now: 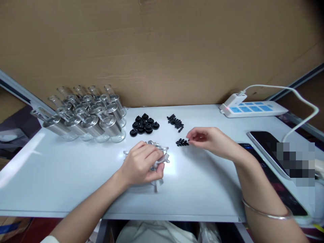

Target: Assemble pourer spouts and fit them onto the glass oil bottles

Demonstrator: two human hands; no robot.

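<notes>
My left hand (142,162) grips a clear part (165,158) at the table (76,179); my right hand (209,141) is at small black pieces (181,142), hold unclear: seemingly a picking step, calling for a delicate pinch

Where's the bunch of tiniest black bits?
In the head view, the tiny black bits lie on the white table, slightly right of the middle, just left of the right hand and below the black strips.

Single head-worn camera, view forward and down from near above the white tabletop (76,172).
</notes>
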